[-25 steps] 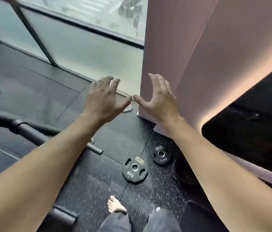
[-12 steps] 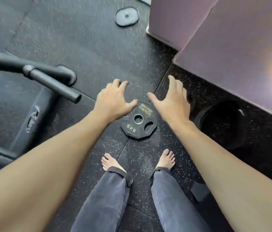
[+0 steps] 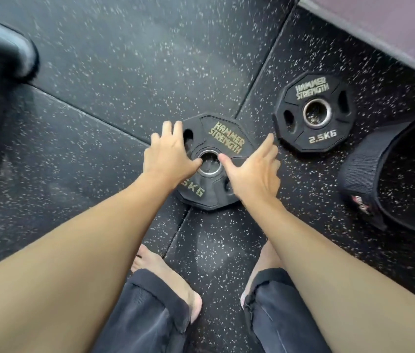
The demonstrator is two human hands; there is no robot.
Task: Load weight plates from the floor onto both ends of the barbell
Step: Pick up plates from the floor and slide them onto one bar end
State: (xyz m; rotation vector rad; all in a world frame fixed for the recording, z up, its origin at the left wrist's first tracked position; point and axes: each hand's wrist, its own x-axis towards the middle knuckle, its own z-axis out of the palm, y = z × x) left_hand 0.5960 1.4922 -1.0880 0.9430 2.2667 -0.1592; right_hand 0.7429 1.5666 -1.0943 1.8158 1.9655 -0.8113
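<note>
Two bare feet (image 3: 168, 281), partly hidden by forearms. Left hand (image 3: 168, 156) and right hand (image 3: 252, 171): fingers spread, gripping nothing, over the 5 kg plate (image 3: 223, 138) lying flat on the floor (image 3: 124, 59); contact unclear. 2.5 kg plate (image 3: 314, 112) flat, just beyond. Black belt (image 3: 364, 164), cut off right. Dark bar end (image 3: 2, 47), blurred, upper left.

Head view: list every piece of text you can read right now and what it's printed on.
"HAMMER STRENGTH": on the larger plate under both hands.
"5KG": same plate, the 5 partly hidden by the left hand.
"HAMMER STRENGTH": on the smaller plate to its right.
"2.5KG": same smaller plate.
Red-and-white logo on the black belt: too blurred to read.
</note>
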